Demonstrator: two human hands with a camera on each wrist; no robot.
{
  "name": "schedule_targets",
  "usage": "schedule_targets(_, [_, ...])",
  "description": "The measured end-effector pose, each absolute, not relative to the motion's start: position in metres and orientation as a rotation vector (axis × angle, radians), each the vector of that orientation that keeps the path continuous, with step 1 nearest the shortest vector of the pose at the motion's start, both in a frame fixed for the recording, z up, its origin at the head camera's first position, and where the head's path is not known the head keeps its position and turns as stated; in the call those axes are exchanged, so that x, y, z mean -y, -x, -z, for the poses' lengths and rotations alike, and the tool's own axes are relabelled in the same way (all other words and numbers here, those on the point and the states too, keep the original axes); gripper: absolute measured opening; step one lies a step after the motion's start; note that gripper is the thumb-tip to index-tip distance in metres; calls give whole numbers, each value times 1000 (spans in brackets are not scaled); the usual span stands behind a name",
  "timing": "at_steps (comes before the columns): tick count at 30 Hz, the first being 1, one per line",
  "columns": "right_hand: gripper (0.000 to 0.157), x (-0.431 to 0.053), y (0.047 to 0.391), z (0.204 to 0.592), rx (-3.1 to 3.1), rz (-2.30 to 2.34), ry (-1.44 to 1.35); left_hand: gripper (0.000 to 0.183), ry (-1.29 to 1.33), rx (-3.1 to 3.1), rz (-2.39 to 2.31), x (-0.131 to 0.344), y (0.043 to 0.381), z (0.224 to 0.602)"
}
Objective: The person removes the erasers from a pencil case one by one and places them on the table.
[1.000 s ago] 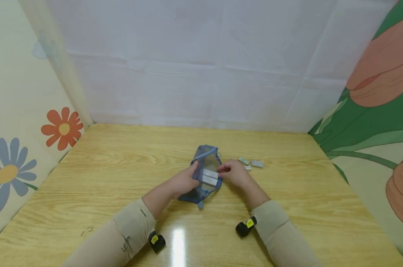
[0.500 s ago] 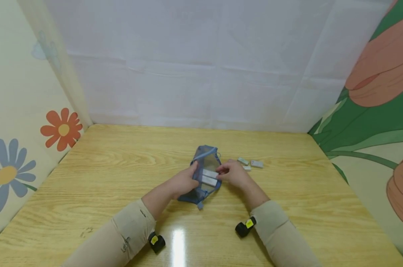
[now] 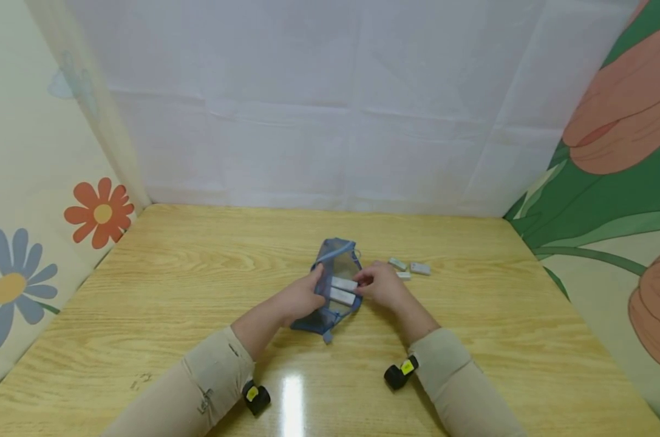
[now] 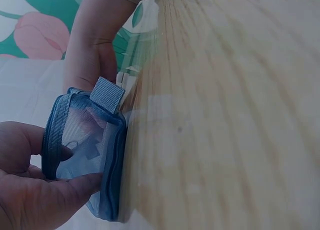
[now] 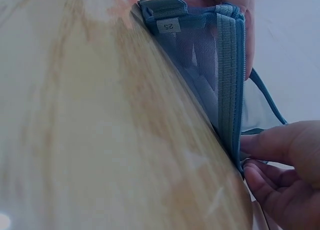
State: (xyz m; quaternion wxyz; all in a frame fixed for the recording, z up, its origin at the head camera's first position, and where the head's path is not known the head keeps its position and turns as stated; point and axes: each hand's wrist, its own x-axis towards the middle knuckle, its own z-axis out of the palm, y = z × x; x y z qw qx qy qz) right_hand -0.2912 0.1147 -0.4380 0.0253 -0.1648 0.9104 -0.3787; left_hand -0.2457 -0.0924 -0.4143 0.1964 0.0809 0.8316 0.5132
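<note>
A blue mesh zip pouch [image 3: 325, 246] lies on its side on the table, its opening facing up and right. Two white rectangular blocks [image 3: 343, 296] lie side by side in the opening. My left hand [image 3: 301, 297] grips the pouch's left side, thumb over the zip edge, as the left wrist view shows too. At the right rim, my right hand [image 3: 383, 284] pinches the right end of the upper white block [image 3: 342, 283]. In the right wrist view those fingers [image 5: 270, 145] sit right at the zip edge, their tips partly hidden behind it.
Just beyond my right hand, three small pale blocks lie on the wooden table [image 3: 209, 255]: a greenish one [image 3: 398, 264], a greyish one [image 3: 420, 268] and a white one [image 3: 404, 276]. A white cloth [image 3: 286, 145] hangs behind, with flower-printed walls at both sides.
The gap between the two white blocks in the pouch has widened slightly. My right fingers have shifted very little, and my left hand keeps its place on the pouch.
</note>
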Motion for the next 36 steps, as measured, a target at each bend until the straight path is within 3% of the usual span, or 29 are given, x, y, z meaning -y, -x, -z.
schedule_targets(18, [22, -134, 292, 426, -2663, 1356, 372, 81, -224, -2297, -1475, 91, 244, 413])
schedule_targets(29, [26, -162, 293, 421, -2585, 1467, 439, 80, -221, -2301, -1469, 90, 244, 411])
schedule_targets(36, [25, -185, 295, 417, -2651, 1504, 299, 80, -216, -2300, -1456, 90, 243, 410])
